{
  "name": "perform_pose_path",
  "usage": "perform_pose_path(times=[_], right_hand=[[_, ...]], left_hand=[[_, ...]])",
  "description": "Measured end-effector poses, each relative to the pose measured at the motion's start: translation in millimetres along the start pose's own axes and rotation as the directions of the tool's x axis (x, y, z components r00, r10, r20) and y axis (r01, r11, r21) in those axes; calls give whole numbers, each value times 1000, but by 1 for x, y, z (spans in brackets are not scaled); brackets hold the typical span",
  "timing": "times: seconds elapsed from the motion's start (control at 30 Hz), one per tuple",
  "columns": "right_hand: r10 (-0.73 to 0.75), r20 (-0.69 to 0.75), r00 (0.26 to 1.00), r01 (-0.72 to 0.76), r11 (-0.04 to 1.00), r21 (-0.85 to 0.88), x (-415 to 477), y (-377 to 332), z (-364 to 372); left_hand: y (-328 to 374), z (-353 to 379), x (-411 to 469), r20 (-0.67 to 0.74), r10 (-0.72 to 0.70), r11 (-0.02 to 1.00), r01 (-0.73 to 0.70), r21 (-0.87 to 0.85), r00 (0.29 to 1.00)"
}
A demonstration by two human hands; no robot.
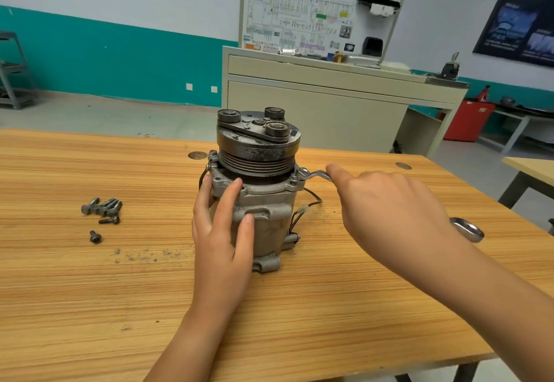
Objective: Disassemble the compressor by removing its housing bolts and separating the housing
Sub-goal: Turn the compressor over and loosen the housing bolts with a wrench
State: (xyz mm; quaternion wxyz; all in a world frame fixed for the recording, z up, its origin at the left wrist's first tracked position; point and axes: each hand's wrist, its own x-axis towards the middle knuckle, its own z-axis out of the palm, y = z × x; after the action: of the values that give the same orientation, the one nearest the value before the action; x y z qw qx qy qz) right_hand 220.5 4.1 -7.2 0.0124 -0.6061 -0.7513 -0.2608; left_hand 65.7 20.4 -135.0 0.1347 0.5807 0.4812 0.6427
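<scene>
Compressor (269,231), cast cylinder, ribbed pulley (254,165), steel wrench (314,175)

six loose bolts (103,208), one compressor (269,201), one wrench (314,175).
</scene>
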Motion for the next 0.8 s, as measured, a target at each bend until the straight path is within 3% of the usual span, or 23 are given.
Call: perform_pose_path(times=[0.33,0.67,0.8], right_hand=[[-121,71,990,121,993,-8,-1,-24,-4],[-300,-6,954,296,944,-149,19,16,10],[-352,-138,926,325,927,-189,50,32,27]], left_hand=[[1,0,0,-1,12,1000,-12,4,1000],[-1,-1,0,2,9,1000,-9,5,1000],[0,-1,1,1,13,1000,-13,21,1000]])
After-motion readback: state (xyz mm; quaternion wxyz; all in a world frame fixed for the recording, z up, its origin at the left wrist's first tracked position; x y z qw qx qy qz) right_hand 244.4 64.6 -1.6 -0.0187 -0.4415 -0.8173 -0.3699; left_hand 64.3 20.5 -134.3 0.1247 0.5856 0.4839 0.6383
